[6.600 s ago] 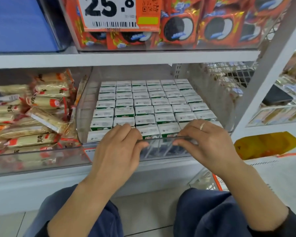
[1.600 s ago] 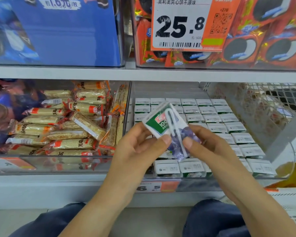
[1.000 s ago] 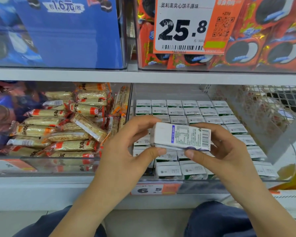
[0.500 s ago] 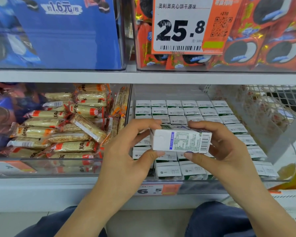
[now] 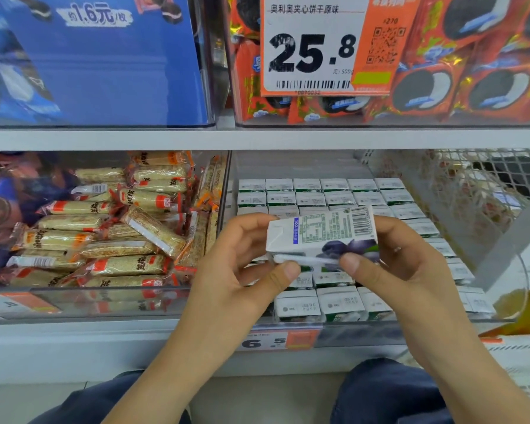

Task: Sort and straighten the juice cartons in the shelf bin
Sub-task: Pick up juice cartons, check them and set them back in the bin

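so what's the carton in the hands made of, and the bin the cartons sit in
The carton held by the left hand and right hand looks like coated paperboard: matte white printed faces, crisp folded edges and a flap at one end. A clear-wrapped straw seems stuck along its side. The bin looks like clear hard plastic, perhaps acrylic: the cartons show through its glossy front wall.

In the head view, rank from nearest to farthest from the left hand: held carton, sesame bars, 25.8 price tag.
From the left hand:
1. Held carton, gripped in it.
2. Sesame bars, in the neighbouring bin on its left.
3. 25.8 price tag, on the shelf above.
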The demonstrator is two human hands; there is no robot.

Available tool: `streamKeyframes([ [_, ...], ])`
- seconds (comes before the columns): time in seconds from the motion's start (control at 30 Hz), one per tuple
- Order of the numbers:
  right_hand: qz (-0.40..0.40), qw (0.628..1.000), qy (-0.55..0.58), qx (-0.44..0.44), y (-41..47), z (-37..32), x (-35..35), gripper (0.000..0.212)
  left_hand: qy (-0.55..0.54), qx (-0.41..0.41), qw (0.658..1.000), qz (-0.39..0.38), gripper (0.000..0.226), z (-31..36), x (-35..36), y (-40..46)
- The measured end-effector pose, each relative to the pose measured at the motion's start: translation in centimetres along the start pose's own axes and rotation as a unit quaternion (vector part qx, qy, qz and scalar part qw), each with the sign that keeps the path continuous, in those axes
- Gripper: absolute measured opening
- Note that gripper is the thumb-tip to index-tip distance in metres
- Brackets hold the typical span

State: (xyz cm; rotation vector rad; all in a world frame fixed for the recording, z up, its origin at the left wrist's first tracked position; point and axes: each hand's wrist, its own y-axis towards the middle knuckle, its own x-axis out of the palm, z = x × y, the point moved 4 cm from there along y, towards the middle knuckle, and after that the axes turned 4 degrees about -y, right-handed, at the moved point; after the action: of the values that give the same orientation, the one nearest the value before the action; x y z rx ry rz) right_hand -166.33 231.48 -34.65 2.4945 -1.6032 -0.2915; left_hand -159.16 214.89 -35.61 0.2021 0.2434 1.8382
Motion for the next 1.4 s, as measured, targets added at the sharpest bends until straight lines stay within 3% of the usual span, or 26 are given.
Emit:
streamKeyframes([
  [0.13,0.007,1.000,-0.024,-0.014,-0.1,0.3,0.1,0.045,0.131,0.000,0.991,-0.028,0.050,-0.4,0.9,-0.5],
  [0.23,-0.012,0.994,-0.084,-0.062,-0.6,-0.1,1.0,0.041,0.223,0.040,0.974,-0.030,0.045,-0.3,1.9,-0.8],
  [0.33,-0.028,0.983,-0.153,-0.096,-0.8,-0.1,1.5,0.049,0.237,0.078,0.968,-0.021,0.044,-0.1,2.1,-0.8],
  [0.5,-0.034,0.980,-0.159,-0.111,-0.8,-0.1,1.7,0.050,0.266,0.100,0.959,-0.001,0.041,0.1,1.6,-0.7],
  [0.73,-0.094,0.991,-0.072,-0.056,-0.1,0.1,0.3,0.051,0.194,0.107,0.972,0.081,0.046,0.8,0.2,-0.5],
  [0.8,-0.125,0.988,-0.088,-0.024,0.1,0.8,0.2,0.049,0.175,0.119,0.974,0.083,0.058,1.0,-0.2,-0.6],
  [0.9,-0.139,0.983,-0.118,-0.007,0.0,1.7,0.6,0.063,0.159,0.135,0.976,0.069,0.066,1.3,-0.2,-0.8],
  [1.07,-0.114,0.991,-0.064,-0.014,0.2,1.3,0.4,0.055,0.067,0.091,0.992,0.049,0.049,1.4,0.2,-0.7],
  [1.23,-0.124,0.990,0.024,0.061,0.0,1.7,1.0,0.031,0.003,0.024,0.998,0.051,0.057,0.8,-0.2,-0.2],
  [1.4,-0.090,0.995,0.024,0.046,0.2,1.4,1.0,0.022,0.066,0.090,0.990,0.091,0.030,2.7,-3.6,0.0],
])
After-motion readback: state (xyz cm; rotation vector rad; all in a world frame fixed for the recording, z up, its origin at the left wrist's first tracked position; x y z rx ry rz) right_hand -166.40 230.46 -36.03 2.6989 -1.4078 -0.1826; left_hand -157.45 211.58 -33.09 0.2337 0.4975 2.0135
